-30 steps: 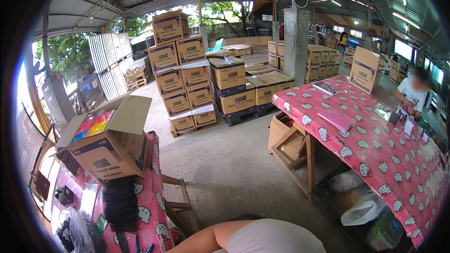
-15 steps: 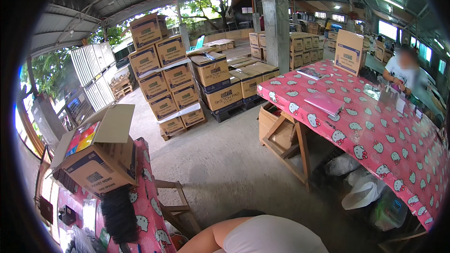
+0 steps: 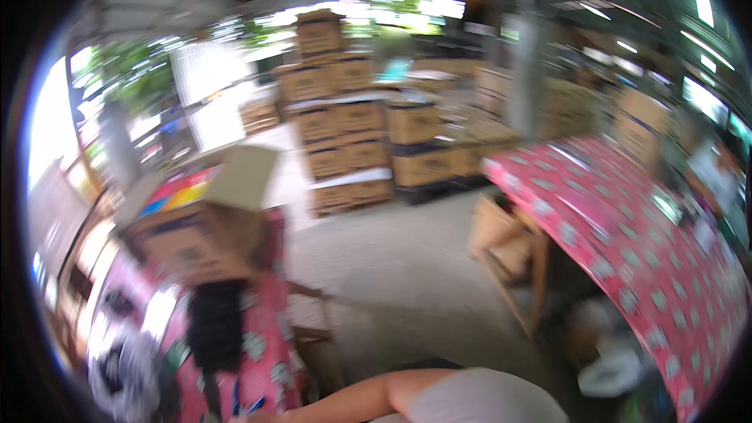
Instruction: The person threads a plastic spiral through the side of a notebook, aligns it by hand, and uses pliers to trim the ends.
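Showing barely, the right hand (image 3: pixel 249 417) sits by blue handles (image 3: pixel 236 398) (fingers' opening and grip I cannot tell).

left carton (image 3: pixel 184 249): matt cardboard | lower-left brush (image 3: pixel 215 325): rough bristles | lower-left bag (image 3: pixel 141 393): crinkled clear plastic (glossy, though blurred)

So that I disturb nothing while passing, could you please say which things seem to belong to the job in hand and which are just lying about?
Probably the job, on the near table:
blue tool
black bundle
open carton with colourful contents

Probably just lying about:
pink flat item on the far table
white bag beneath that table
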The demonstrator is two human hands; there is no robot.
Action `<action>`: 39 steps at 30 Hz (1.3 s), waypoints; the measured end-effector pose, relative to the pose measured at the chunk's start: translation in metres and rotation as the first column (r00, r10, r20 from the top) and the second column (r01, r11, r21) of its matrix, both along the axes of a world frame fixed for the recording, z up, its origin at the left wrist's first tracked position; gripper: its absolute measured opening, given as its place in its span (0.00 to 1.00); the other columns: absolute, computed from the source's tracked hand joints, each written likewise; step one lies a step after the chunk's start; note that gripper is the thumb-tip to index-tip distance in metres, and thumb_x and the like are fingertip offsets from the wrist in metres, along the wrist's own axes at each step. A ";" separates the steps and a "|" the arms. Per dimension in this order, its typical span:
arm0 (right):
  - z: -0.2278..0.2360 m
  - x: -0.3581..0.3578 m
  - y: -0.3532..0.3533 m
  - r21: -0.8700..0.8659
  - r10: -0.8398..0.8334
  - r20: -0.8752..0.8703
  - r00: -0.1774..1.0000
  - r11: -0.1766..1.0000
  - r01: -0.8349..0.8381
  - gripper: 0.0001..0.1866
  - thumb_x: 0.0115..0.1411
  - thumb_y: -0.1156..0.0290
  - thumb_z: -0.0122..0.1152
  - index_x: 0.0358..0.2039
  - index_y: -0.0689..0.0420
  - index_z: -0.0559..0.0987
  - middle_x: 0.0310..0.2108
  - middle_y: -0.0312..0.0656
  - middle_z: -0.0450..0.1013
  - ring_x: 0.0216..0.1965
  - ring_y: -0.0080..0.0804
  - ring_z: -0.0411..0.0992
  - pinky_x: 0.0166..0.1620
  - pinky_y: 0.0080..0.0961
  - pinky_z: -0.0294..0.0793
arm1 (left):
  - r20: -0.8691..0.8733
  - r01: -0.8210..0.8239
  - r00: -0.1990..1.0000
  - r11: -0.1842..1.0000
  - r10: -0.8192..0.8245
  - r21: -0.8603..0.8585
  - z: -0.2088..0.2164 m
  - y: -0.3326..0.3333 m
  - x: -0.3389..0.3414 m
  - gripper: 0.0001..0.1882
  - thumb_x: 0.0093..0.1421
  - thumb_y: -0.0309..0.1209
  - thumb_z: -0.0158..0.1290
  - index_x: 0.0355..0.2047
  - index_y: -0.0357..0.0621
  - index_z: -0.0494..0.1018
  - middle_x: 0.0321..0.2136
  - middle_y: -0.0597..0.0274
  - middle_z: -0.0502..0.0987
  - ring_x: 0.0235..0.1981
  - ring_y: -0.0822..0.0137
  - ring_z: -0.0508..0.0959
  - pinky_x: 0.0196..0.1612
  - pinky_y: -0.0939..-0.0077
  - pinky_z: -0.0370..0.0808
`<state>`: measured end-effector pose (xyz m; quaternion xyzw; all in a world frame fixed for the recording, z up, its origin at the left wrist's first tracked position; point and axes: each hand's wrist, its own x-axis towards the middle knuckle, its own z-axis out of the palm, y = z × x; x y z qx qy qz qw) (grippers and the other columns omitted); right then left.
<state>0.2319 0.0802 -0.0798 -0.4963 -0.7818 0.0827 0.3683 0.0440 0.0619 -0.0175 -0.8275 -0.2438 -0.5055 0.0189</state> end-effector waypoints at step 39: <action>0.052 0.005 0.063 -0.078 0.042 0.543 0.839 0.997 0.000 0.19 0.45 0.62 0.63 0.37 0.55 0.72 0.41 0.43 0.73 0.44 0.42 0.72 0.43 0.43 0.69 | -0.071 -0.370 0.920 0.792 0.386 -0.485 -0.006 -0.028 -0.031 0.18 0.45 0.42 0.65 0.35 0.50 0.76 0.33 0.66 0.78 0.43 0.62 0.73 0.51 0.57 0.58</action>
